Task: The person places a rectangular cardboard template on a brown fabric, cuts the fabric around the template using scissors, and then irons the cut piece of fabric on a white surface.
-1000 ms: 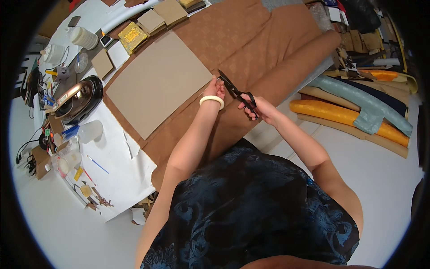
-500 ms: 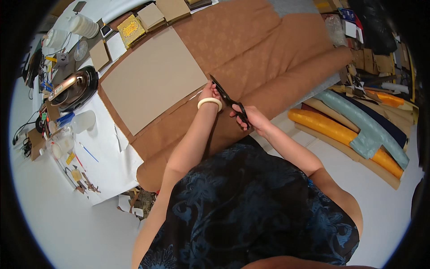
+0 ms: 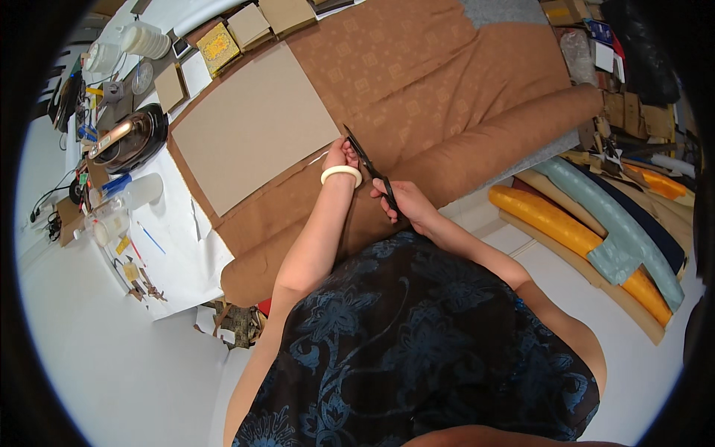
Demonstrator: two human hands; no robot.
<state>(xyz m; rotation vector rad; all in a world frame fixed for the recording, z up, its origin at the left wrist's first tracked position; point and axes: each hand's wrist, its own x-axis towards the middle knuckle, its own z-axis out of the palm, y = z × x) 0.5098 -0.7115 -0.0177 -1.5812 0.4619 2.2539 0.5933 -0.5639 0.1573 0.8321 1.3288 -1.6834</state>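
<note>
My right hand (image 3: 406, 201) grips the handles of black scissors (image 3: 364, 159), whose blades point away from me over the brown patterned fabric (image 3: 402, 67). Close to the blades, my left hand (image 3: 341, 154), with a cream bangle at the wrist, has its fingers curled closed on the fabric; exactly what they pinch is partly hidden. A large beige board (image 3: 253, 127) lies flat on the fabric, its near right corner just beyond my left fingers. The fabric's thick rolled part (image 3: 499, 134) stretches off to the right.
Several small boards and a yellow patterned box (image 3: 217, 49) line the far edge. At left stand a dark iron (image 3: 132, 138) and a translucent container (image 3: 141, 190) on the white table. Rolls of yellow (image 3: 544, 216) and grey-blue material (image 3: 618, 261) lie at right.
Both hands and the scissors appear slightly further left, but the whole view has shifted a little too. The right hand still holds the scissors, and the left stays by the board's corner.
</note>
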